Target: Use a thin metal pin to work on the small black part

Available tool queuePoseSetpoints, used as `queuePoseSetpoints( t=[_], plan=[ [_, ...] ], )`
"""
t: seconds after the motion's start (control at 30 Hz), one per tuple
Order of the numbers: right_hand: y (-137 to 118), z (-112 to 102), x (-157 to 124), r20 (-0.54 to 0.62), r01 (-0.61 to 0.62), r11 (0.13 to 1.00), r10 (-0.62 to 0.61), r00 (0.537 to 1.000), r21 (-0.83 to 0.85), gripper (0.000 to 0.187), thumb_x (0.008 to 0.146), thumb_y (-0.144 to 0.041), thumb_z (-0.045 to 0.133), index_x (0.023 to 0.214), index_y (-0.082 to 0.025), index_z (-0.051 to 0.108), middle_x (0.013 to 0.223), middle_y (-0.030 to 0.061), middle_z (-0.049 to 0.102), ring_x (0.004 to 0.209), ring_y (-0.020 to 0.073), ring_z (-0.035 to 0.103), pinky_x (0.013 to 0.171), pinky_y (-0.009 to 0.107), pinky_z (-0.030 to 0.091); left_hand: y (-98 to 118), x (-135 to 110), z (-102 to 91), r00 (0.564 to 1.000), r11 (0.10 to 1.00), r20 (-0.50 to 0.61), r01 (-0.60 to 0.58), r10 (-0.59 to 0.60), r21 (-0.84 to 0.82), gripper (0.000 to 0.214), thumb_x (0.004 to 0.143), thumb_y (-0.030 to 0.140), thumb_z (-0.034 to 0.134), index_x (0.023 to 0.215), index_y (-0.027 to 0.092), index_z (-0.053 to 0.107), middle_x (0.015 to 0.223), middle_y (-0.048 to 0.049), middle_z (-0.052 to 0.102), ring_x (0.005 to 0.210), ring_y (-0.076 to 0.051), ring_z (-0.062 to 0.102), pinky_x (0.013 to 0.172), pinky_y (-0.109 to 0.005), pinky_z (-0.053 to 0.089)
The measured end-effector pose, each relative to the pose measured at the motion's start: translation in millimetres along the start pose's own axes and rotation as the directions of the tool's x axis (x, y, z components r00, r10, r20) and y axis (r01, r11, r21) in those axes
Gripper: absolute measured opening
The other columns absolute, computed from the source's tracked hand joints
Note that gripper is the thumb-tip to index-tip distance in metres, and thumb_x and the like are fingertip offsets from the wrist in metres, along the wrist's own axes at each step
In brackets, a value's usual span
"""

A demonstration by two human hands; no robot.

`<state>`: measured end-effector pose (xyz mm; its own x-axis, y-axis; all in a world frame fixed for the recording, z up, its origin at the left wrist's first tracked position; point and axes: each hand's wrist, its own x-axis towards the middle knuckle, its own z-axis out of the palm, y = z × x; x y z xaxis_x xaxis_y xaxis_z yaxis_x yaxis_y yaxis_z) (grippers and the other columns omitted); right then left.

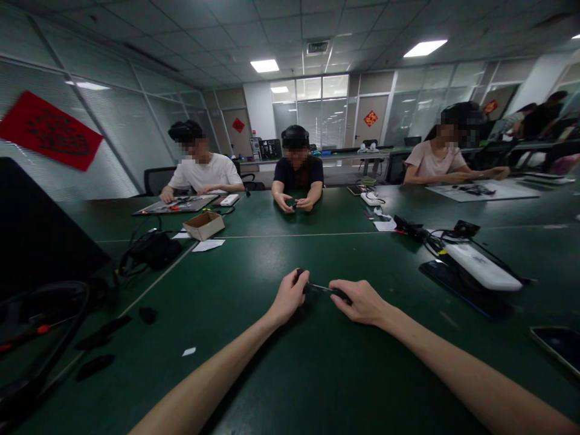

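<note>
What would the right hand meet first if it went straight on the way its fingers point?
The right hand would probably meet the slim dark object at its fingertips first, with the left hand holding it just beyond.

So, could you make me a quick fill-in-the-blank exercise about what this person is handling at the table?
1. The small object held between the left hand and the right hand is ____ in colour.
2. The table has a dark ____ top.
3. In the head camera's view, the cardboard box sits on the table to the ____ of the hands.

Missing words: black; green; left.
</note>
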<state>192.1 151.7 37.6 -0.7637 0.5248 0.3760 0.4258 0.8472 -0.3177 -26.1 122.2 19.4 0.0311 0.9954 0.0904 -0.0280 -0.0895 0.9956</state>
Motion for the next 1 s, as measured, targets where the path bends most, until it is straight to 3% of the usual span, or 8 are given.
queuePoseSetpoints(
  t=[0.37,1.0],
  plan=[
    [-0.1,-0.3,-1.1,0.005,0.038,0.998,-0.037,0.999,-0.056,0.026,0.091,-0.032,0.041,0.110,-0.019,0.053,0.082,0.0023,0.061,0.066,0.0112,0.053,0.063,0.023,0.039,-3.0,2.3,-2.3,0.998,0.997,-0.013,0.055,-0.054,0.045,0.037,0.083,0.050,0.038,0.072,0.016,0.048,0.049,0.0041,0.038,0.036,-0.008,0.038,0.034,-0.018,0.022],
    [0.3,2.1,-0.2,0.012,0.083,0.994,-0.082,0.997,-0.076,0.028,0.092,-0.032,0.040,0.109,-0.018,0.058,0.075,0.0023,0.062,0.060,0.0097,0.053,0.058,0.021,0.037,6.8,-2.8,0.8,1.000,0.993,0.015,0.013,-0.015,0.120,0.041,0.086,0.054,0.035,0.076,0.017,0.049,0.050,0.0040,0.040,0.039,-0.007,0.038,0.038,-0.017,0.026]
  ],
)
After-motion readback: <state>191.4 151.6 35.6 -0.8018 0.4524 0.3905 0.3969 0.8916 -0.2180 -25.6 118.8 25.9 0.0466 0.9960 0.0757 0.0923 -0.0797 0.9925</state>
